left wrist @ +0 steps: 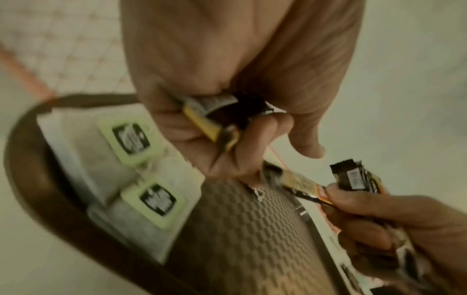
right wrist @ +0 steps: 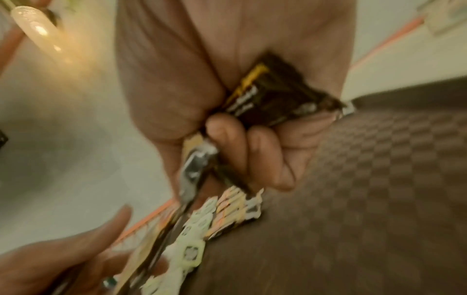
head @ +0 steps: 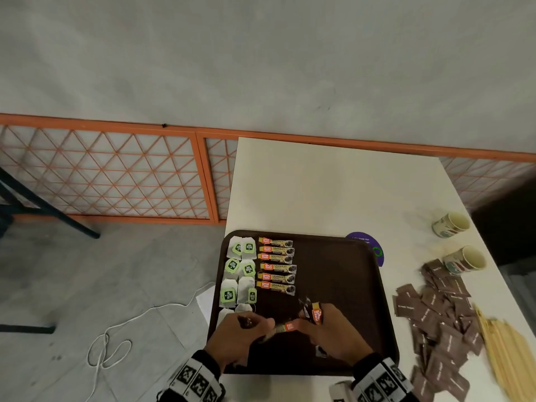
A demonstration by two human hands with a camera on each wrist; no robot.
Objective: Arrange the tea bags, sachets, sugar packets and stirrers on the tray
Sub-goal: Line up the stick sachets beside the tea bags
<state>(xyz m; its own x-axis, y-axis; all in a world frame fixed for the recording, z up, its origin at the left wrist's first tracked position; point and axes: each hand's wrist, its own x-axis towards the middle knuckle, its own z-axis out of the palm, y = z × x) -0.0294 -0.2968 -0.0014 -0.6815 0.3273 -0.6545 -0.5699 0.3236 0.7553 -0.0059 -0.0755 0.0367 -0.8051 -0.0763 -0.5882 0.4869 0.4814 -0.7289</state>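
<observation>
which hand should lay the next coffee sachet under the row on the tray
Left hand: it grips coffee sachets nearest the row of orange-and-black granule sachets on the dark brown tray.

My white table [head: 333,187] is carrying the brown tray [head: 348,285] at its near left corner. To my right, two paper cups [head: 451,224] are lying tipped over, with brown sugar packets [head: 435,320] and wooden stirrers [head: 504,352] sprawling nearer me.
</observation>
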